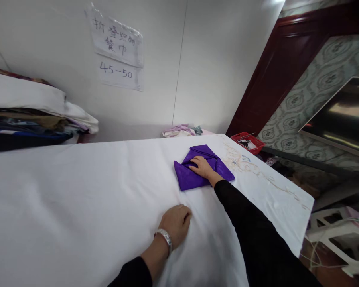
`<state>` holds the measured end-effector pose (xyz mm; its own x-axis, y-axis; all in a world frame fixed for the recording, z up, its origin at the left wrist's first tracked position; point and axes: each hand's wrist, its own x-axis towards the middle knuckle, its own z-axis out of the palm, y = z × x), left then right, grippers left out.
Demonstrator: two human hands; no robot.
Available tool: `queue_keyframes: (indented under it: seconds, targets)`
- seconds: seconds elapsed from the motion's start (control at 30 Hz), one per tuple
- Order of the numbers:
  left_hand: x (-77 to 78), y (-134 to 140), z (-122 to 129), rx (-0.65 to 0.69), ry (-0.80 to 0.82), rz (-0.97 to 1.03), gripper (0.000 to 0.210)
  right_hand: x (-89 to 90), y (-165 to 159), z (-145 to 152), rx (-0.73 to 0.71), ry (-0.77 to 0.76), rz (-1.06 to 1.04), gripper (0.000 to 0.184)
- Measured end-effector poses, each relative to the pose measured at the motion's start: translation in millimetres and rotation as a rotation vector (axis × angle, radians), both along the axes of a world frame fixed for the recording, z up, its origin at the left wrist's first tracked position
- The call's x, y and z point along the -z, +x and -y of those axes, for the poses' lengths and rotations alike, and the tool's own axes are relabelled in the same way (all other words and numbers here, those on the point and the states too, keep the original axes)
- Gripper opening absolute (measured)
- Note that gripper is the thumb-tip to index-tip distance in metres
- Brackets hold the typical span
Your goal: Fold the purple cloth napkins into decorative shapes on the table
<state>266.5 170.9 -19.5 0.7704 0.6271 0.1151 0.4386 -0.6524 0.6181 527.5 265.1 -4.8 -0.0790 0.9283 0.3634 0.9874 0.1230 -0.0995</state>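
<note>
A purple cloth napkin (194, 177), folded into a pointed, several-layered shape, lies on the white-covered table (101, 207). My right hand (202, 166) rests on top of it, fingers bent around a fold near its middle. The palm and forearm hide part of the right side of the cloth. Nearer to me, my left hand (176, 223) is curled closed on the tablecloth, apart from the napkin, with nothing visible in it. A silvery bracelet (165, 237) circles the left wrist.
Stacked cloths (32, 107) stand at the back left. A crumpled pinkish cloth (178, 130) lies at the table's far edge. Beyond the right corner is a red basket (259, 145); a white plastic stool (344, 239) stands below. Handwritten paper signs (118, 48) hang on the wall.
</note>
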Motion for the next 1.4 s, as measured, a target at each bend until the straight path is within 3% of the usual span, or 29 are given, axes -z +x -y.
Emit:
queue_keyframes:
  seconds: [0.3, 0.37, 0.57, 0.7, 0.87, 0.93, 1.0, 1.13, 1.23, 1.4]
  targets:
    - [-0.1, 0, 1, -0.02, -0.004, 0.027, 0.017, -12.4, -23, -14, 0.084, 0.096, -0.046, 0.032]
    - [0.3, 0, 1, -0.022, -0.003, 0.035, 0.016, -12.7, -27, -18, 0.071, 0.06, -0.05, 0.035]
    - [0.6, 0, 1, -0.022, -0.005, 0.026, 0.017, 1.5, -28, -27, 0.029, -0.235, -0.025, 0.028]
    - [0.9, -1, 1, -0.023, -0.002, 0.031, 0.016, 9.2, -27, -28, 0.038, -0.193, -0.042, 0.029]
    - [3.2, 0, 1, -0.024, 0.006, 0.039, 0.016, 2.6, -30, -20, 0.066, -0.19, -0.029, 0.038]
    - [4.3, 0, 0, -0.022, 0.005, 0.041, 0.016, -0.9, -26, -9, 0.14, -0.119, -0.01, 0.047]
    - [5.1, 0, 0, -0.02, 0.003, 0.045, 0.016, -2.1, -18, 5, 0.306, -0.058, 0.001, 0.054]
    - [5.6, 1, 0, -0.026, 0.001, 0.061, 0.016, 2.9, 2, 28, 0.671, -0.162, -0.049, 0.066]
    - [5.4, 1, 0, -0.029, 0.004, 0.061, 0.016, 8.6, 7, 33, 0.693, -0.273, -0.058, 0.069]
    - [3.2, -1, 1, -0.027, 0.005, 0.041, 0.016, 9.7, 1, 29, 0.687, -0.303, -0.01, 0.068]
